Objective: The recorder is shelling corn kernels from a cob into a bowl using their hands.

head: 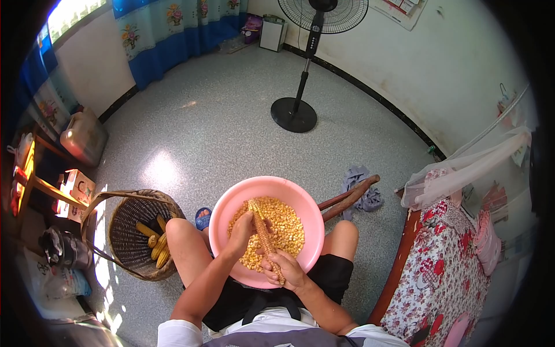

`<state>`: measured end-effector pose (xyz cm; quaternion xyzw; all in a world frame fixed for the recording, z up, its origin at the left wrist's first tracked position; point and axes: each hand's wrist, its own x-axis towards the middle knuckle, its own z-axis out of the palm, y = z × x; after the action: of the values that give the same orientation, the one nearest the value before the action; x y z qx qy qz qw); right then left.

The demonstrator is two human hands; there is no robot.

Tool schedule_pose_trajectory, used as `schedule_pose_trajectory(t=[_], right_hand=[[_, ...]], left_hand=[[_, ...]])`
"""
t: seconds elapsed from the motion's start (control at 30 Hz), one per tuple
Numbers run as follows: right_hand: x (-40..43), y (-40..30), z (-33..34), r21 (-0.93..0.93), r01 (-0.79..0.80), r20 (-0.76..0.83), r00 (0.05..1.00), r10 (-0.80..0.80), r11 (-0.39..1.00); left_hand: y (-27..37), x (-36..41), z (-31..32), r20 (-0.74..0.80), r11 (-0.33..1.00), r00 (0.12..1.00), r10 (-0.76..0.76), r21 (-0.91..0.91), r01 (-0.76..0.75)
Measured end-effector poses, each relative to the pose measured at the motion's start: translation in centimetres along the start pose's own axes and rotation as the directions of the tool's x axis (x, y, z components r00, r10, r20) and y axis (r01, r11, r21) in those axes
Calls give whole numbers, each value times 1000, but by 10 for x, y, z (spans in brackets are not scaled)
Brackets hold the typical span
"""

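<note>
A corn cob, mostly stripped, slants across the middle of a pink plastic basin. Yellow kernels still cling to its far end. My left hand grips the cob's upper part, with the thumb near those kernels. Around the lower end, near the basin's front rim, my right hand is closed. Loose corn kernels cover the basin's bottom beneath both hands. The basin sits at my lap, between my knees. To the left stands a woven basket holding several unshelled ears of corn.
Beyond the basin's right side, a wooden branch lies by a crumpled grey cloth. A black standing fan rises ahead. On the right is a bed with a floral cover. A plastic jerrycan and a carton stand left.
</note>
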<state>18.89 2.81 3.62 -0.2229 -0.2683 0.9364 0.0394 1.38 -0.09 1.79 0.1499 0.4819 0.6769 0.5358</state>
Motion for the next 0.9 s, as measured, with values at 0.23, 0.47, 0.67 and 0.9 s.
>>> schedule_pose_trajectory(t=[0.23, 0.47, 0.67, 0.9], right_hand=[[-1, -1, 2, -2, 5, -15, 1000, -5, 1000], [-2, -3, 0, 38, -8, 20, 1000, 7, 999], [-2, -5, 1, 40, -11, -3, 1000, 11, 999], [1, -3, -10, 194, -53, 74, 996, 39, 980]], left_hand=[[-2, 0, -1, -14, 997, 999, 37, 62, -36], [-3, 3, -4, 29, 1000, 1000, 10, -20, -10], [-5, 4, -5, 50, 1000, 998, 22, -20, -21], [-4, 7, -5, 65, 983, 998, -13, -182, 24]])
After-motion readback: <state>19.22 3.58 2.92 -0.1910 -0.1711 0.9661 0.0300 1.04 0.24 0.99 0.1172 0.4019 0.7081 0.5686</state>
